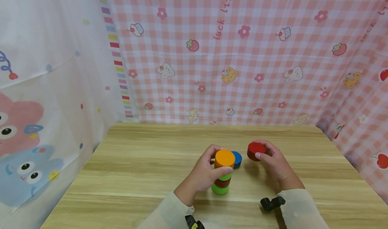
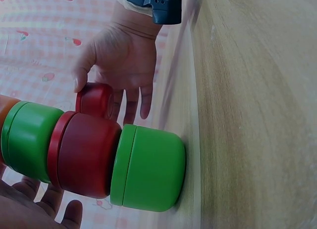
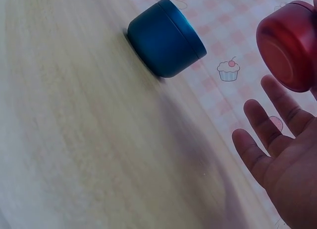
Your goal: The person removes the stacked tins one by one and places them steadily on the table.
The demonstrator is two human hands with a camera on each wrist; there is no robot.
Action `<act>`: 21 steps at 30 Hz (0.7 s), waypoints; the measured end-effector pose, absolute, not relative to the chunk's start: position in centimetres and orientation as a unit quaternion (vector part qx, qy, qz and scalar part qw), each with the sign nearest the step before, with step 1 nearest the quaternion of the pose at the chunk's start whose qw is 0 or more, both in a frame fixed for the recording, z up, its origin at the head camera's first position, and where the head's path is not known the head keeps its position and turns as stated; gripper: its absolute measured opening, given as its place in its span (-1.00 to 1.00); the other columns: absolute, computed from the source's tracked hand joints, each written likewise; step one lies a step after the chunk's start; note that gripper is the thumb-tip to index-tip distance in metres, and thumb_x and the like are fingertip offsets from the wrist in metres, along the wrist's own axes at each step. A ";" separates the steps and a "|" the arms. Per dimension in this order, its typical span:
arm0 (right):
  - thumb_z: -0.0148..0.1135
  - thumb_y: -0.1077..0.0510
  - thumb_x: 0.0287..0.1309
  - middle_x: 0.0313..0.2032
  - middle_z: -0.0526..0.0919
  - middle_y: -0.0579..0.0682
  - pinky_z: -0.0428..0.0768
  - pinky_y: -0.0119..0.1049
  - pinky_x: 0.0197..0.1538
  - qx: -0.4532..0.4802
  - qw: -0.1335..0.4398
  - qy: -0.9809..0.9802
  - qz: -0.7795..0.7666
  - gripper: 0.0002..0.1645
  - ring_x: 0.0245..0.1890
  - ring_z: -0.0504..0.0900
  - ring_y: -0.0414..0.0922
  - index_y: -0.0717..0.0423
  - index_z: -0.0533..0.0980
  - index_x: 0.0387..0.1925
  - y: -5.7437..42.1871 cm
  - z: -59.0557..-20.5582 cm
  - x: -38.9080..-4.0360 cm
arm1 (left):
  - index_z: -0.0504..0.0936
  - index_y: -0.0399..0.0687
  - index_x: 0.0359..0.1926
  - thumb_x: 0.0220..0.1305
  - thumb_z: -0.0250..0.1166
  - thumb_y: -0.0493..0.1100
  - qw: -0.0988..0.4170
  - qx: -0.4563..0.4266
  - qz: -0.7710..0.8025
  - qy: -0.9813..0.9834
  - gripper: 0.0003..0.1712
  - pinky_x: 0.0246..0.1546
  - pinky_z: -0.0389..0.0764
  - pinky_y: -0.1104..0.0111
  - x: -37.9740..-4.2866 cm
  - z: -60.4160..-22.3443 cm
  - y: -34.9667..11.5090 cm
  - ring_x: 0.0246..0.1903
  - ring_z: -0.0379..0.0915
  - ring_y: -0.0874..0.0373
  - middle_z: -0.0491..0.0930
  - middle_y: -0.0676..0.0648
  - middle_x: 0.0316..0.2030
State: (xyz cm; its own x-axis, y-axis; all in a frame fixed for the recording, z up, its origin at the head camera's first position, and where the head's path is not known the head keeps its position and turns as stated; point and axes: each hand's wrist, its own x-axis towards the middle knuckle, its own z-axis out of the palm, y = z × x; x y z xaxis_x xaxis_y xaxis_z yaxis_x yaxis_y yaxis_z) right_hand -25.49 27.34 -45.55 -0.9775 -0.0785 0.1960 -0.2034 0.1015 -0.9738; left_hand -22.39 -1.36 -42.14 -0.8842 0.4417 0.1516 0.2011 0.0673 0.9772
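A stack of small round lidded tins stands on the table: a green tin [image 2: 148, 168] at the bottom, a red tin [image 2: 86, 155] above it, another green tin [image 2: 34, 135], and an orange tin [image 1: 224, 159] on top. My left hand [image 1: 203, 171] grips the stack's upper part, thumb across the front of the orange tin. To the right, my right hand [image 1: 275, 161] pinches a separate red tin [image 3: 287, 46] between thumb and finger, above the table. Its other fingers [image 3: 267, 135] are spread. Just behind the stack, a blue tin [image 3: 166, 38] stands upright on the table.
The light wooden table [image 1: 136, 161] stretches out on both sides of the hands. A pink checked cloth [image 1: 212, 64] hangs behind its far edge, with a white patterned cloth [image 1: 66, 87] at the left. Black wrist devices [image 1: 272, 203] sit at both cuffs.
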 end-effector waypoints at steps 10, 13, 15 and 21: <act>0.23 0.19 0.45 0.07 0.67 -0.33 0.54 -0.47 0.15 0.073 0.017 -0.732 0.678 -0.55 0.12 0.57 -0.25 0.14 0.48 0.31 27.7 -45.7 -25.5 | 0.49 0.09 0.20 0.35 0.47 -0.08 0.090 0.228 0.643 0.726 -0.52 0.28 0.30 0.04 -22.4 -42.2 -1.4 0.16 0.44 0.13 0.60 0.04 0.10; 0.23 0.18 0.46 0.09 0.66 -0.32 0.55 -0.47 0.15 0.070 0.009 -0.727 0.683 -0.53 0.13 0.57 -0.24 0.15 0.47 0.33 27.7 -45.8 -25.5 | 0.48 0.09 0.20 0.35 0.47 -0.08 0.090 0.228 0.642 0.726 -0.52 0.28 0.30 0.04 -22.4 -42.2 -1.4 0.16 0.44 0.13 0.60 0.04 0.11; 0.23 0.16 0.46 0.09 0.66 -0.31 0.55 -0.47 0.16 0.069 0.005 -0.725 0.686 -0.52 0.14 0.56 -0.24 0.15 0.46 0.33 27.7 -45.9 -25.4 | 0.48 0.10 0.20 0.35 0.47 -0.07 0.091 0.226 0.642 0.727 -0.51 0.28 0.30 0.04 -22.4 -42.2 -1.4 0.16 0.44 0.13 0.60 0.05 0.11; 0.23 0.20 0.45 0.08 0.67 -0.32 0.53 -0.47 0.16 0.077 0.009 -0.724 0.685 -0.54 0.14 0.56 -0.25 0.17 0.48 0.32 27.8 -46.1 -25.5 | 0.49 0.10 0.20 0.35 0.48 -0.08 0.091 0.224 0.644 0.726 -0.51 0.27 0.30 0.05 -22.4 -42.1 -1.3 0.16 0.44 0.12 0.60 0.04 0.11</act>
